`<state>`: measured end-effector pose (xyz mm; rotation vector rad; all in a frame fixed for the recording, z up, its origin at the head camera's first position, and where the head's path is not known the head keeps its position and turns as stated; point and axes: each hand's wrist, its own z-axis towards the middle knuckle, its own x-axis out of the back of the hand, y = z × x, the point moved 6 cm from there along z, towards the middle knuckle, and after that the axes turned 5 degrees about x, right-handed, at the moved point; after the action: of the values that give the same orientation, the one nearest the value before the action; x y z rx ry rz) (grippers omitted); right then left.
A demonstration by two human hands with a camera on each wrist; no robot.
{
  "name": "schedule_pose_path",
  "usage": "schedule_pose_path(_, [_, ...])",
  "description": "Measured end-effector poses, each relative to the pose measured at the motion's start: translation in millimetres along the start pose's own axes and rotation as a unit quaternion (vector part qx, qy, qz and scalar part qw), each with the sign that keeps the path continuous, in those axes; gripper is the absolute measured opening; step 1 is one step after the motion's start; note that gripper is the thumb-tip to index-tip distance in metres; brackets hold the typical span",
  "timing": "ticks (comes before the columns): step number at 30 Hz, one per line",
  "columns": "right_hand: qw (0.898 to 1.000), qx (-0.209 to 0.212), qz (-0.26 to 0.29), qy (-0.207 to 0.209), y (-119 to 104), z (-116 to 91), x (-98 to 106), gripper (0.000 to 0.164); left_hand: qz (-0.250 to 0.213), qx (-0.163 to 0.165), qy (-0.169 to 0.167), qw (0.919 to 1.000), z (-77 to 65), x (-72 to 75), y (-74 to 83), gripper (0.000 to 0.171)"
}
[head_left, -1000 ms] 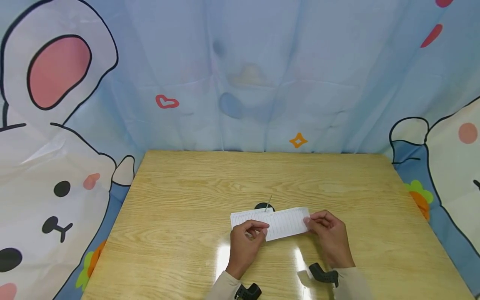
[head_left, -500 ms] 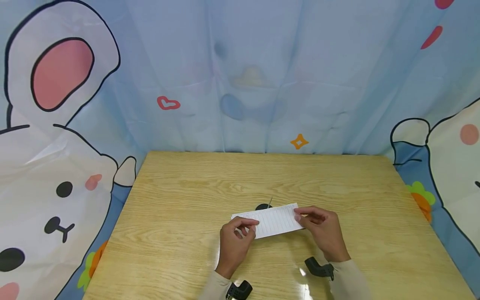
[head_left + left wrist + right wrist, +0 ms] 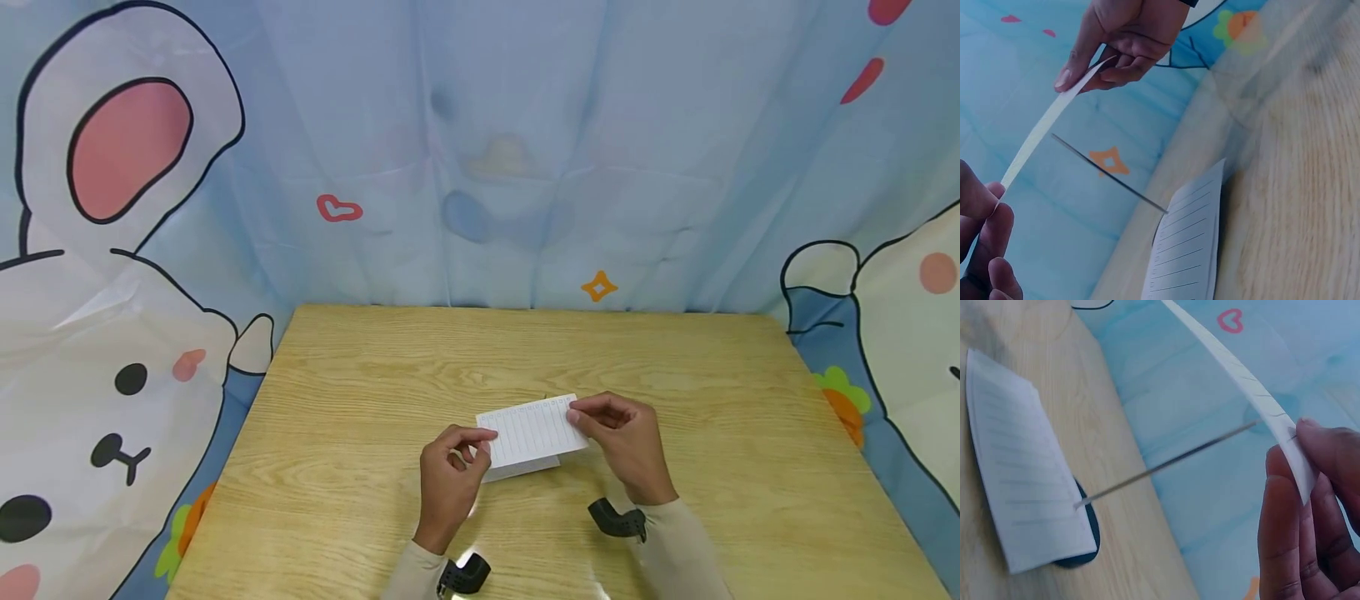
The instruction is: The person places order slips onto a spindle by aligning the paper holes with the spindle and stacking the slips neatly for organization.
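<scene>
Between my two hands a white lined paper slip (image 3: 532, 427) is stretched, slightly bowed. My left hand (image 3: 452, 483) pinches its left end, and my right hand (image 3: 628, 446) pinches the right end between thumb and fingers. Below it, a thin metal paper spike (image 3: 1110, 174) rises from a round dark base (image 3: 1093, 522). More lined slips (image 3: 1186, 234) lie at the foot of the spike, pierced by it. In both wrist views the spike's tip comes close to the held slip; whether they touch I cannot tell. From the head view the held slip hides most of the spike.
A wood-grain table (image 3: 360, 375) lies beneath everything. Behind and beside it hangs a light blue curtain (image 3: 480, 167) with cartoon figures. A black wrist camera (image 3: 467, 575) sits on my left wrist, and another black camera (image 3: 617, 518) on my right.
Both hands have carried the slip left and farther from me, so it now covers the spike and base in the head view. Both ends have stayed pinched.
</scene>
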<state>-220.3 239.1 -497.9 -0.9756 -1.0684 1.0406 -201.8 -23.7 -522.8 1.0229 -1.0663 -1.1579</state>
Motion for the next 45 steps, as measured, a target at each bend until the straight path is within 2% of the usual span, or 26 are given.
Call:
schedule_pose_path(8, [1.0,0.009,0.01,0.008,-8.8,9.9,-13.1,0.018,-0.008,-0.006,0.021,0.9997,5.0,8.6,4.9,0.034])
schedule_pose_path(15, [1.0,-0.005,0.006,0.018,-10.1,15.4,-22.2,0.018,-0.01,-0.008,0.033,0.9994,9.3,12.5,5.1,0.034])
schedule_pose_path(25, [1.0,-0.013,-0.005,0.012,-4.0,17.2,-27.3,0.015,-0.016,-0.001,0.036,0.9992,10.3,12.7,-6.1,0.032])
schedule_pose_path(36, [1.0,-0.022,0.007,0.013,-0.1,17.7,-29.9,0.015,-0.021,0.026,0.036,0.9988,11.0,11.2,-17.7,0.034])
schedule_pose_path(45, [0.999,-0.032,-0.009,0.01,11.5,13.6,-31.1,0.015,-0.012,0.045,0.033,0.9984,9.4,9.8,-27.2,0.036])
